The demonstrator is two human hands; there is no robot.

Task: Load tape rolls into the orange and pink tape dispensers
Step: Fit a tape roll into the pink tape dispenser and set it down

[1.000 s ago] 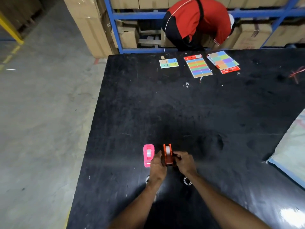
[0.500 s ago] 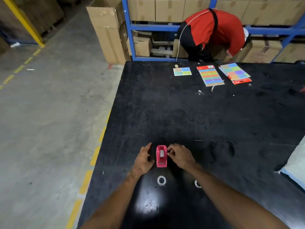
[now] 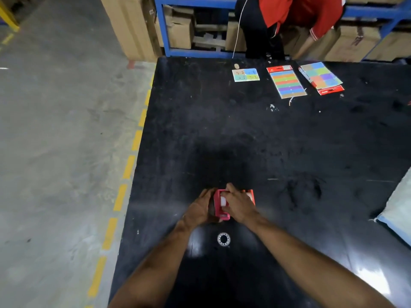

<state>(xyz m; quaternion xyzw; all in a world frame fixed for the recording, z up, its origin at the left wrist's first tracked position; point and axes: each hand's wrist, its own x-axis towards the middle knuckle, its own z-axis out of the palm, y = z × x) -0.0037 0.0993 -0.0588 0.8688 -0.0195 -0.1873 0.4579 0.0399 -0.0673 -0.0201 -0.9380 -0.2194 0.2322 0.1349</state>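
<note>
The pink tape dispenser (image 3: 219,207) sits between my two hands on the black table (image 3: 244,141), a white tape roll visible in its slot. My left hand (image 3: 201,208) grips its left side. My right hand (image 3: 239,204) presses on its top and right side. The orange dispenser (image 3: 250,194) peeks out just behind my right hand, mostly hidden. A small clear tape roll (image 3: 223,239) lies flat on the table near me, below the dispensers.
Colourful sticker sheets (image 3: 287,82) and a small card (image 3: 245,74) lie at the table's far edge. A person in red (image 3: 298,14) bends over by the blue shelving with cardboard boxes. A pale sack (image 3: 398,210) covers the table's right edge. The table's left edge borders the concrete floor.
My hands left the orange dispenser and closed on the pink one. The orange one now stands behind my right hand. The camera view shifted and tilted.
</note>
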